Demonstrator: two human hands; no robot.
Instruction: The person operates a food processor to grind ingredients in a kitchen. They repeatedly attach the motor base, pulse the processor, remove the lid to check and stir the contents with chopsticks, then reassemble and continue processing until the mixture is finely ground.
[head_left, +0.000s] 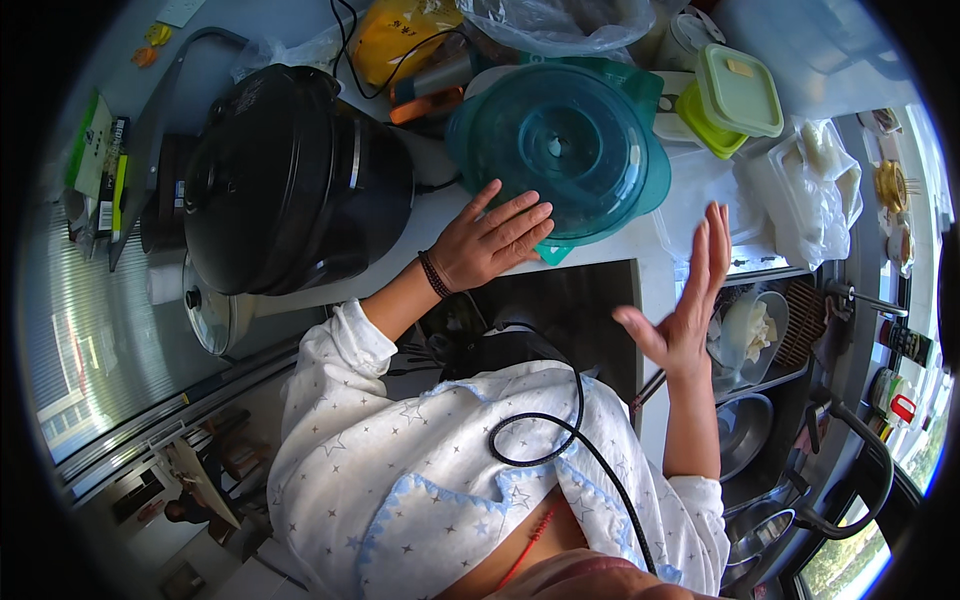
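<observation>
My left hand (495, 240), with a dark beaded bracelet at the wrist, lies palm down at the near left rim of a teal translucent lidded bowl (600, 180). Its fingers are spread and grip nothing; whether they press on the lid I cannot tell. The round lid has a ringed knob recess at its middle. My right hand (679, 307) is raised to the right of the bowl, empty, thumb apart from the straight fingers. It hangs above the counter edge (656, 360), beside the sink. A clear plastic container (720, 187) lies beyond it.
A large black electric cooker (292, 180) stands left, a glass lid (210, 307) beside it. Behind are a yellow bag (405, 37) and light green food boxes (739, 90). At right, the sink holds a basket (799, 322) and metal bowls (746, 431). A black cable (592, 442) crosses my chest.
</observation>
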